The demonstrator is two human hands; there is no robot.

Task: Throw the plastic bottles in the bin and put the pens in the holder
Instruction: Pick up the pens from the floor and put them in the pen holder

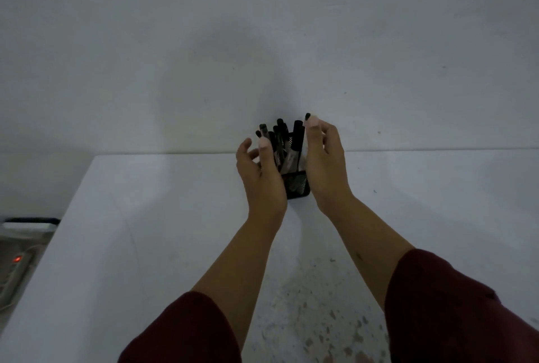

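Head view, read from the bottom edge of the frame upward. Two dark red sleeves enter at lower centre and lower right; the bare forearms converge toward the middle of the frame over a white table, whose near surface at bottom centre is speckled with stains.

At frame centre the left hand and right hand flank a black mesh pen holder, one on each side, palms turned inward. The holder stands near the table's far edge, against the pale wall. The left fingers are loosely curled and spread; whether they touch the pens or the holder cannot be told. The right thumb and forefinger are drawn together at the top, seemingly on the cap of one black pen.

The pens stand bunched in the holder, long axes near upright, caps fanning slightly toward the upper centre. They lie directly between the hands, the right fingertips nearer the tallest caps.

No plastic bottles and no bin are in view. A power strip with a red light sits at lower left, below table level.

Judgement: the pen step looks nearly finished.
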